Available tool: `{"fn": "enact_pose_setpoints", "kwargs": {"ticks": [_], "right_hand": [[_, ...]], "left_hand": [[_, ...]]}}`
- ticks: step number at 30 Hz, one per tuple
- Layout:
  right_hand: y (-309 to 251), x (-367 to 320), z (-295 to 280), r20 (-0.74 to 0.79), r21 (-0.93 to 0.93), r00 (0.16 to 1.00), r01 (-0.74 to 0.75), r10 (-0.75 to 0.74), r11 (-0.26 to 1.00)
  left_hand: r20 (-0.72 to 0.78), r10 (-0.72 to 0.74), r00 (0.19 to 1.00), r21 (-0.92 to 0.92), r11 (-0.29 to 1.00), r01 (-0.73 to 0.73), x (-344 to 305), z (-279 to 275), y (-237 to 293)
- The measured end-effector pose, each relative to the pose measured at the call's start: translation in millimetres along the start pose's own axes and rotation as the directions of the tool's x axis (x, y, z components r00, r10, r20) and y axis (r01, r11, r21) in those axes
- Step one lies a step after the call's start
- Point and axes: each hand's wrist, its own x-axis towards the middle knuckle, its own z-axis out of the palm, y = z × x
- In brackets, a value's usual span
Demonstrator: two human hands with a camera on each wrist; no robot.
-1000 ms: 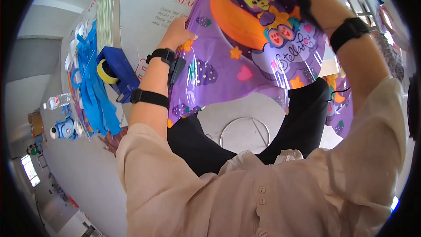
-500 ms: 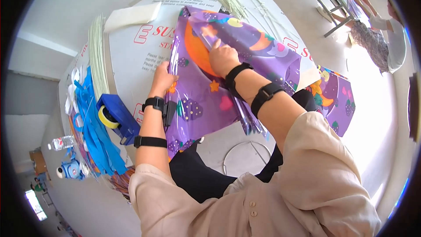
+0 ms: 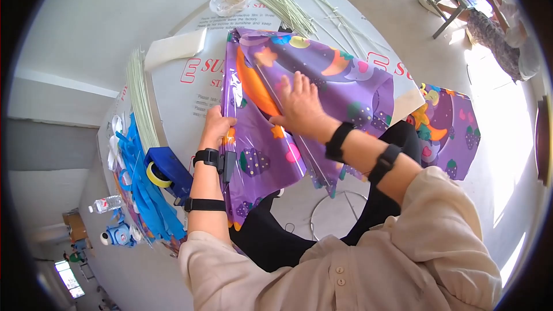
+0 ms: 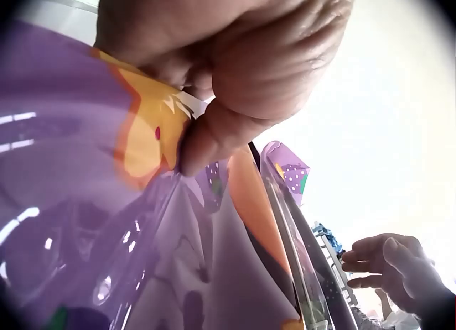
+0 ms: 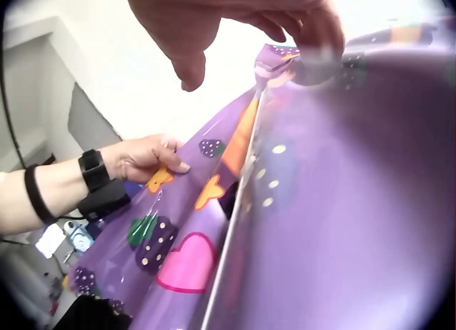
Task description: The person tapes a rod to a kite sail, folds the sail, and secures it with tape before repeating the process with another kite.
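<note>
A shiny purple printed plastic sheet (image 3: 259, 161) lies folded over itself on the table, its lower edge hanging over the person's lap. The left hand (image 3: 216, 128) pinches its left edge between thumb and fingers, beside an orange star; the left wrist view shows this left hand (image 4: 228, 66) close up on the film. Spread over the folded-over part is the right hand (image 3: 300, 106), fingers extended and apart. In the right wrist view the right hand (image 5: 249, 24) has its fingertips at the film's surface, near a long straight fold edge (image 5: 239, 202).
A blue tape dispenser (image 3: 173, 173), blue strips (image 3: 147, 190) and pale green sticks (image 3: 138, 95) lie at the left. Farther back are a clear bowl (image 3: 230, 0), more sticks (image 3: 279, 3) and a white pad (image 3: 175, 49). Another printed sheet (image 3: 446, 132) hangs at the right.
The right hand came down from the upper right, bringing the sheet's right part over leftward; its fingers, bent half a second ago, are now spread. The left hand keeps its pinch. The head view has shifted.
</note>
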Motion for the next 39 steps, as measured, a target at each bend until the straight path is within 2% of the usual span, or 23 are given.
{"fn": "enact_pose_setpoints", "kwargs": {"ticks": [1, 3, 5, 7, 9, 11, 13, 17, 19, 21, 23, 25, 27, 29, 30, 31, 33, 34, 35, 37, 38, 39], "right_hand": [[-13.3, -2.4, 12.3, 0.064, -0.063, 0.997, -0.03, 0.034, 0.998], [-24.1, -4.2, 33.9, 0.04, -0.088, 0.998, -0.042, 0.045, 0.995], [-30.5, -9.7, 42.3, -0.006, -0.172, 0.993, -0.115, 0.116, 0.978], [-35.5, -15.7, 38.5, -0.01, -0.107, 0.988, -0.154, 0.154, 0.982], [-38.1, -25.4, 25.0, -0.011, 0.105, 0.984, -0.174, 0.176, 0.979], [-29.0, -32.9, 25.2, -0.043, 0.141, 0.981, -0.183, 0.19, 0.973], [-14.2, -41.4, 16.9, -0.26, 0.288, 0.957, -0.054, 0.132, 0.956], [8.3, -58.5, -32.8, -0.351, 0.285, 0.924, -0.049, 0.152, 0.957], [12.4, -66.0, -56.2, -0.395, 0.266, 0.901, -0.076, 0.181, 0.961], [10.8, -76.5, -81.6, -0.379, 0.303, 0.866, -0.217, 0.327, 0.928], [15.0, -82.9, -97.0, -0.438, 0.329, 0.825, -0.223, 0.358, 0.918], [25.9, -85.2, -103.7, -0.489, 0.338, 0.75, -0.309, 0.446, 0.889], [39.9, -91.7, -108.4, -0.533, 0.396, 0.693, -0.303, 0.485, 0.867], [49.0, -102.8, -119.4, -0.567, 0.613, 0.563, -0.2, 0.602, 0.764], [56.1, -107.6, -124.4, -0.611, 0.625, 0.489, -0.185, 0.623, 0.758], [64.5, -111.9, -130.4, -0.615, 0.631, 0.474, -0.182, 0.629, 0.754], [95.1, -115.4, -129.6, -0.54, 0.724, 0.436, -0.197, 0.72, 0.661], [105.0, -112.9, -132.3, -0.63, 0.681, 0.312, -0.218, 0.711, 0.699], [114.3, -115.7, -141.8, -0.631, 0.685, 0.304, -0.212, 0.713, 0.697], [135.2, -117.9, -157.6, -0.504, 0.79, 0.304, -0.215, 0.808, 0.574], [151.5, -116.7, -163.2, -0.596, 0.749, 0.318, -0.112, 0.737, 0.653], [169.1, -115.8, -167.8, -0.679, 0.693, 0.326, -0.011, 0.658, 0.72]], "left_hand": [[0.002, 0.03, 1.0, -0.056, 0.998, -0.03, 1.9, -0.6, -2.3], [0.005, 0.065, 0.998, -0.099, 0.993, -0.064, -4.2, -3.8, 7.2], [0.05, 0.09, 0.995, -0.219, 0.973, -0.077, -29.0, -3.0, 30.6], [0.072, 0.123, 0.99, -0.244, 0.964, -0.102, -43.3, -1.9, 42.6], [0.06, 0.206, 0.977, -0.246, 0.951, -0.186, -56.6, -0.9, 51.3], [0.077, 0.224, 0.971, -0.279, 0.94, -0.195, -80.7, -0.4, 65.9], [0.061, 0.32, 0.945, -0.349, 0.894, -0.28, -103.7, -2.6, 81.1], [0.085, 0.465, 0.881, -0.321, 0.85, -0.418, -158.6, -10.4, 125.2], [0.113, 0.488, 0.866, -0.303, 0.847, -0.437, -187.9, -9.4, 156.2], [0.115, 0.565, 0.817, -0.249, 0.813, -0.526, -218.3, 0.4, 189.9], [0.164, 0.591, 0.79, -0.209, 0.803, -0.558, -243.8, 12.5, 220.4], [0.226, 0.618, 0.753, -0.143, 0.786, -0.602, -268.3, 27.9, 245.1], [0.234, 0.639, 0.732, -0.103, 0.765, -0.635, -299.0, 47.4, 268.7], [0.243, 0.657, 0.714, -0.07, 0.746, -0.662, -324.9, 59.1, 288.5], [0.273, 0.643, 0.715, -0.012, 0.746, -0.666, -335.5, 60.7, 296.7], [0.3, 0.629, 0.717, 0.046, 0.742, -0.669, -345.4, 61.6, 304.6], [0.302, 0.653, 0.695, 0.079, 0.709, -0.701, -355.3, 68.8, 306.4], [0.284, 0.636, 0.717, 0.189, 0.696, -0.692, -368.6, 57.6, 313.8], [0.26, 0.62, 0.74, 0.296, 0.678, -0.673, -378.5, 46.5, 318.6], [0.246, 0.651, 0.718, 0.366, 0.624, -0.691, -388.3, 18.6, 323.2], [0.233, 0.675, 0.7, 0.432, 0.573, -0.697, -391.6, 2.9, 324.2], [0.224, 0.675, 0.704, 0.433, 0.578, -0.692, -395.1, -13.7, 325.4]]}}
